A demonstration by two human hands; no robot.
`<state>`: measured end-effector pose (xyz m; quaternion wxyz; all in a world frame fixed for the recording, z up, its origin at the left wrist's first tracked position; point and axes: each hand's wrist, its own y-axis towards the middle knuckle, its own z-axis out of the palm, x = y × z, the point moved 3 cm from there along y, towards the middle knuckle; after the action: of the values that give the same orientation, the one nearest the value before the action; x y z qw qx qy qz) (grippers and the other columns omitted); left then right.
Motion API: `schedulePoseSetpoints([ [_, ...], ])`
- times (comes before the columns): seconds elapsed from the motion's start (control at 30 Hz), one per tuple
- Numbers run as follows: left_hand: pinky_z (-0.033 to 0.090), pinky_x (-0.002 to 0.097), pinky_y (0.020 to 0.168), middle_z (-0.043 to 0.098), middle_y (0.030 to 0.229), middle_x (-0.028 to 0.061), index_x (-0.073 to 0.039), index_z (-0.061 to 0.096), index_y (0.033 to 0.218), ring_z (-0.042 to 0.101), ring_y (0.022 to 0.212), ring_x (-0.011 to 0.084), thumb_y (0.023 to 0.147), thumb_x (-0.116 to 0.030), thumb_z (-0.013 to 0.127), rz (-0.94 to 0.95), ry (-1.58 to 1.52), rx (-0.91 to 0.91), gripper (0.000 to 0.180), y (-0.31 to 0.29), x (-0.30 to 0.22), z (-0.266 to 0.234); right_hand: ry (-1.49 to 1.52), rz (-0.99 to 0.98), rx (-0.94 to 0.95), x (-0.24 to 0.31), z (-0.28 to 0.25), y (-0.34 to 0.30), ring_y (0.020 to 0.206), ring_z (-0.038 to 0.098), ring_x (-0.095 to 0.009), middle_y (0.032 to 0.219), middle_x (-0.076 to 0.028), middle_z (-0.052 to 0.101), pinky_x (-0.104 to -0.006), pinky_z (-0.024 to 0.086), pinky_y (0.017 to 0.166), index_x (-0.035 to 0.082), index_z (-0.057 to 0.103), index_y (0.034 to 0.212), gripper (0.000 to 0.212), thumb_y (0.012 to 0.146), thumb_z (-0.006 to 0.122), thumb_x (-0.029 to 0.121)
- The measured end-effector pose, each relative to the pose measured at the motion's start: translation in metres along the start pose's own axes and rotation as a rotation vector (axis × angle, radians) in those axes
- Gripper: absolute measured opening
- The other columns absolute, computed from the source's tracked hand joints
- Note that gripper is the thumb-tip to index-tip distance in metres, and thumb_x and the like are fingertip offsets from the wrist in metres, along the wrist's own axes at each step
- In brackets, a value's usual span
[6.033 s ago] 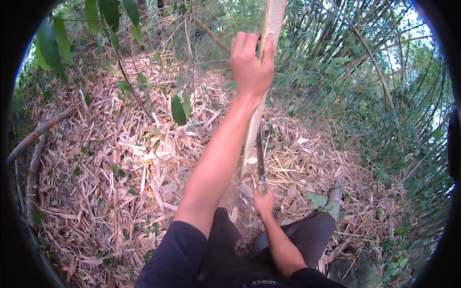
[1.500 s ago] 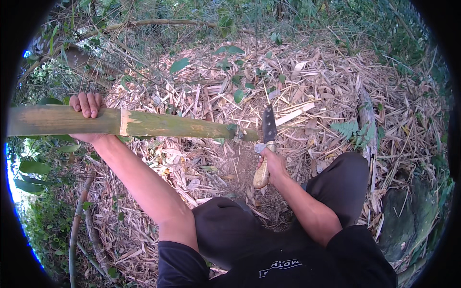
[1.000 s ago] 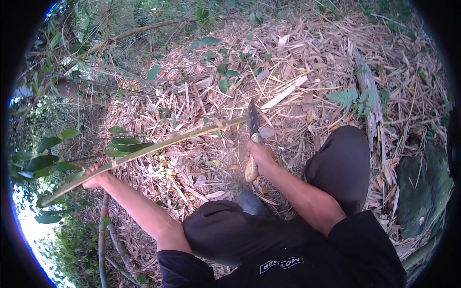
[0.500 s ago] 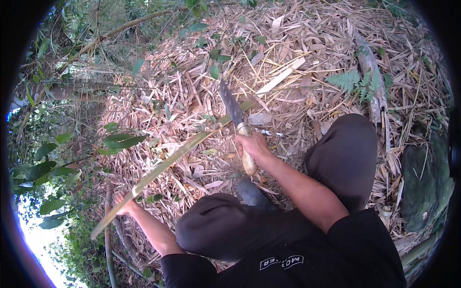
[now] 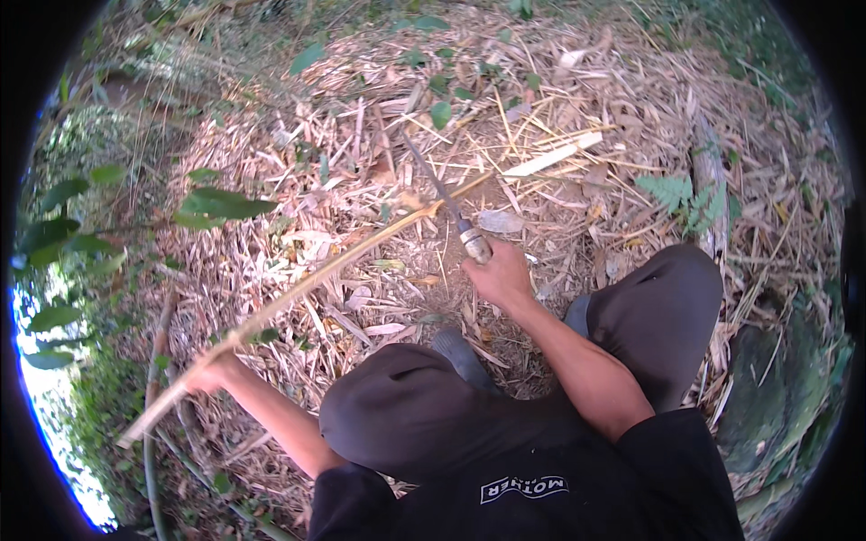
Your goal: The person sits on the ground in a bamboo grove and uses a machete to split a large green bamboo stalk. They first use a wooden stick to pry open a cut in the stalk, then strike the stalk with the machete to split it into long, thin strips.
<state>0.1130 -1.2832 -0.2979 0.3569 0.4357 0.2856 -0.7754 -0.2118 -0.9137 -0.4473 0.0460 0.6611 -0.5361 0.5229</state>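
Observation:
A long, thin bamboo strip (image 5: 316, 275) slants from the lower left up to the middle of the view. Near its lower end, my left hand (image 5: 209, 372) is closed around it. My right hand (image 5: 502, 275) grips the handle of a long knife (image 5: 433, 178), whose dark blade points up and to the left. Blade and strip cross near the strip's far part, where a yellowish, frayed spot shows. The blade appears to be turned nearly edge-on. Part of the knife's handle is hidden in my right hand.
Dry leaves and shavings (image 5: 379, 298) litter the ground. A pale split piece (image 5: 552, 156) lies beyond the knife. A fern (image 5: 686, 200) and a log (image 5: 710, 171) are at the right, a mossy rock (image 5: 771, 388) below them. Leafy twigs (image 5: 221, 204) hang at the left.
My left hand has moved down and left with the strip. The knife has turned from showing its broad side to nearly edge-on, and its handle is now more hidden by my right hand.

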Motion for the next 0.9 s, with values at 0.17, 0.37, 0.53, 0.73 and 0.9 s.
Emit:
schedulePoseSetpoints([
  [0.17, 0.054, 0.0245, 0.053, 0.051, 0.086, 0.006, -0.005, 0.049, 0.105, 0.053, 0.064, 0.0151, 0.104, -0.006, 0.047, 0.425, -0.22, 1.055, 0.003, -0.092, -0.035, 0.114, 0.095, -0.496, -0.174, 0.052, -0.029, -0.009, 0.055, 0.055, -0.027, 0.063, -0.013, 0.058, -0.04, 0.048, 0.06, 0.0, 0.065, 0.09, 0.026, 0.075, 0.071, 0.02],
  [0.37, 0.055, 0.0298, 0.058, 0.063, 0.079, 0.0079, 0.002, 0.063, 0.099, 0.062, 0.066, 0.0166, 0.1, -0.023, 0.06, 0.505, -0.225, 1.338, 0.026, -0.289, -0.059, 0.182, 0.025, -0.417, -0.223, 0.044, -0.034, -0.002, 0.064, 0.068, -0.037, 0.07, -0.017, 0.068, -0.0446, 0.053, 0.065, 0.002, 0.068, 0.106, 0.037, 0.075, 0.072, 0.022],
  [0.53, 0.048, 0.0379, 0.064, 0.061, 0.071, 0.0121, 0.002, 0.062, 0.092, 0.06, 0.067, 0.023, 0.108, -0.05, 0.047, 0.543, -0.388, 1.2, 0.057, -0.359, -0.043, 0.224, -0.05, -0.13, -0.148, -0.038, -0.002, 0.048, 0.063, 0.067, -0.031, 0.084, -0.022, 0.071, -0.0442, 0.053, 0.064, -0.001, 0.068, 0.1, 0.034, 0.077, 0.074, 0.023],
  [0.73, 0.047, 0.0459, 0.073, 0.064, 0.079, 0.0239, 0.005, 0.063, 0.091, 0.063, 0.076, 0.0324, 0.107, -0.039, 0.041, 0.627, -0.187, 1.021, 0.052, -0.338, -0.039, 0.237, 0.277, 0.016, 0.037, 0.012, -0.017, 0.022, 0.058, 0.062, -0.016, 0.071, -0.012, 0.067, -0.0369, 0.05, 0.058, -0.002, 0.066, 0.084, 0.02, 0.083, 0.07, 0.017],
  [0.9, 0.047, 0.0466, 0.071, 0.063, 0.074, 0.0234, 0.004, 0.064, 0.09, 0.063, 0.072, 0.0333, 0.109, -0.047, 0.04, 0.603, -0.23, 1.071, 0.059, -0.337, -0.05, 0.216, 0.05, -0.287, -0.241, 0.032, -0.032, 0.006, 0.063, 0.065, -0.024, 0.07, -0.012, 0.067, -0.0405, 0.049, 0.064, -0.002, 0.067, 0.085, 0.024, 0.078, 0.072, 0.02],
])
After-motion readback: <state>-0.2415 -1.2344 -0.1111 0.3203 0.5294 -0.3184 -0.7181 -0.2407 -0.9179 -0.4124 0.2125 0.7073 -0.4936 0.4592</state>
